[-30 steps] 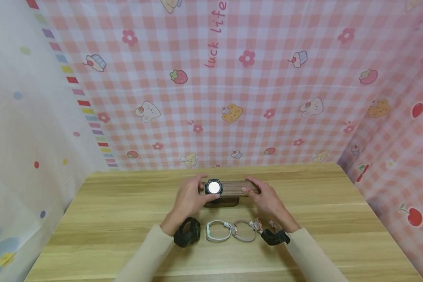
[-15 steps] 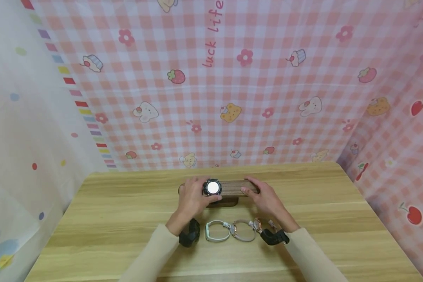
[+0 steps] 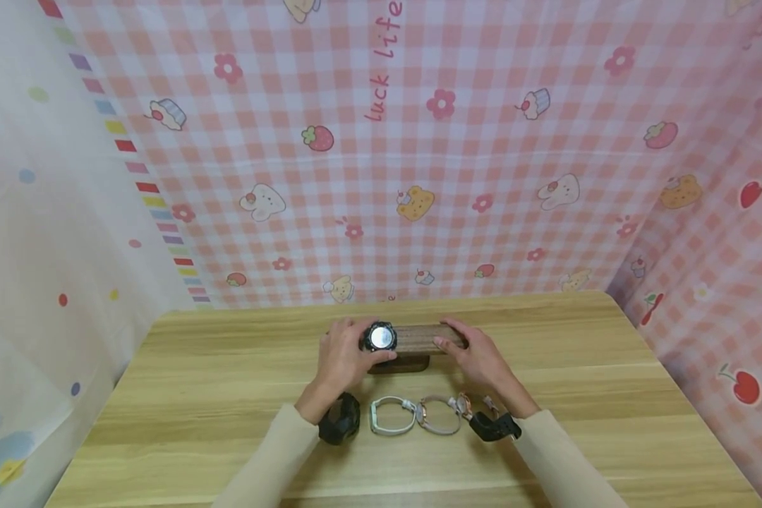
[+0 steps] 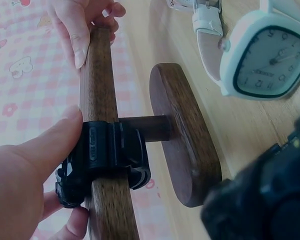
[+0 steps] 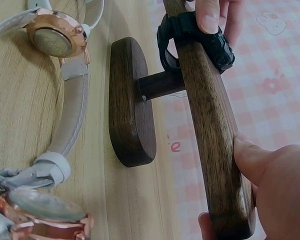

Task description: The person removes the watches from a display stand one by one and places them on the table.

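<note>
A dark wooden watch stand has a long horizontal bar (image 3: 419, 339) on a short post above an oval base (image 4: 182, 135). Around the bar, left of its middle, sits a black watch (image 3: 381, 337), its round face catching the light. My left hand (image 3: 343, 353) pinches this watch, thumb on the near side and fingers on the far side. The left wrist view shows its black strap (image 4: 102, 150) wrapped about the wood. At the bar's right end, my right hand (image 3: 482, 360) grips the wood between thumb and fingers.
In front of the stand, a row of watches lies on the wooden table (image 3: 228, 395): a bulky black watch (image 3: 341, 421), a white watch (image 4: 272, 62), a beige-strapped watch (image 3: 441, 430), a rose-gold watch (image 5: 52, 37) and a black-strapped one (image 3: 495, 428). Checked cloth hangs behind.
The black watch has slid slightly left along the bar with my left hand, and its face shows less glare. My right hand keeps its place at the bar's right end.
</note>
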`<state>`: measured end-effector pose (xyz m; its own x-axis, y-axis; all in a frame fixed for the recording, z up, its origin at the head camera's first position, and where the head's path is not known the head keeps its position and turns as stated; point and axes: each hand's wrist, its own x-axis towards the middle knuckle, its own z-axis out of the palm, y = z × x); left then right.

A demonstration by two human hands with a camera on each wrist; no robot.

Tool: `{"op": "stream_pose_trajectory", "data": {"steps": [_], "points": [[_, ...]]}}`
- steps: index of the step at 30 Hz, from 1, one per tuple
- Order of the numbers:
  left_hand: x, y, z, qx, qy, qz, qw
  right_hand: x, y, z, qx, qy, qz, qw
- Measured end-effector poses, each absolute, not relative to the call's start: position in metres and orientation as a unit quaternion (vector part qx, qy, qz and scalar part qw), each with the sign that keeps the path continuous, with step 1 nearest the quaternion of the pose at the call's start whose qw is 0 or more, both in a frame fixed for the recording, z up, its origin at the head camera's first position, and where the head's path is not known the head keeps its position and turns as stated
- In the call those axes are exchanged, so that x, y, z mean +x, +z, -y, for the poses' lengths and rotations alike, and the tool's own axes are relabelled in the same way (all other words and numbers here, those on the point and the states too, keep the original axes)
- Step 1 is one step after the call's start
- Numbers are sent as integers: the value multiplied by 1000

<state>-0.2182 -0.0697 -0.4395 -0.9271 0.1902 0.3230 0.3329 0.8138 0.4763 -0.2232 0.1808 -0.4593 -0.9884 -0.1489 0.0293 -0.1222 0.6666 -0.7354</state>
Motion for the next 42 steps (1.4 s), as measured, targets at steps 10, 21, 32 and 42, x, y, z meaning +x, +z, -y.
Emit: {"op": "stream_pose_trajectory", "data": {"steps": [10,21,32,42], "points": [[-219,-443,82,-138,-282,936,156,-223,-459,-181,-74,-403,-912,22],[-218,-441,97,-115,-295,938,141,-223,-457,-181,-70,-401,-913,25],[-218,-441,116,-101,-303,938,137,-223,-458,-181,-69,-399,-914,26],[-216,-441,134,-72,-305,941,128,-223,-459,-181,-75,-398,-914,15]]}}
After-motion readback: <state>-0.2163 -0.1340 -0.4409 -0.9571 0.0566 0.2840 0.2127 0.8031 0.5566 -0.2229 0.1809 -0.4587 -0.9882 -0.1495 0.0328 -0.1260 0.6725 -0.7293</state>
